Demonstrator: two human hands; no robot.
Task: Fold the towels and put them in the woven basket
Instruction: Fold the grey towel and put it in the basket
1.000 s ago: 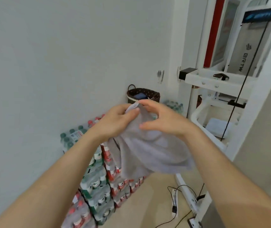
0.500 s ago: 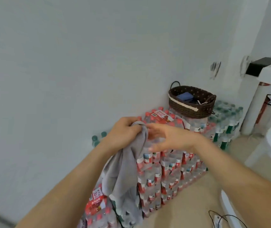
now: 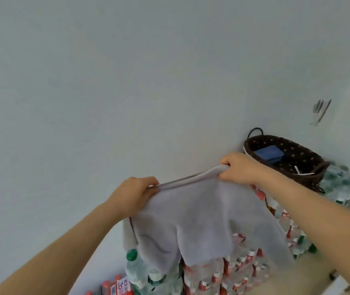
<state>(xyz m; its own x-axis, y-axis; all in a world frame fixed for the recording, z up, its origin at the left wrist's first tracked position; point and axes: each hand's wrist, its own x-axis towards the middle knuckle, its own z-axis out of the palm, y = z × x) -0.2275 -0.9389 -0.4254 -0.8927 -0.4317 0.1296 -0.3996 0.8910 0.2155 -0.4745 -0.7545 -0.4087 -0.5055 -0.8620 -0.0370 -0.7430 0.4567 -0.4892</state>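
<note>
A pale grey towel [image 3: 201,218] hangs in the air, stretched along its top edge between my two hands. My left hand [image 3: 133,192] grips the left corner and my right hand [image 3: 240,167] grips the right corner. The rest of the cloth droops in loose folds. Behind and to the right of my right hand sits the dark brown woven basket [image 3: 303,158] on top of the stacked bottles, with a folded blue towel [image 3: 268,153] inside it.
Shrink-wrapped packs of water bottles [image 3: 223,273] with red and green caps are stacked against the white wall [image 3: 127,81], under the towel and basket. Beige floor [image 3: 286,286] shows at the lower right.
My hands have moved apart, spreading the bunched towel open along its top edge. My right hand now grips a corner. The view has turned further left toward the wall and basket.
</note>
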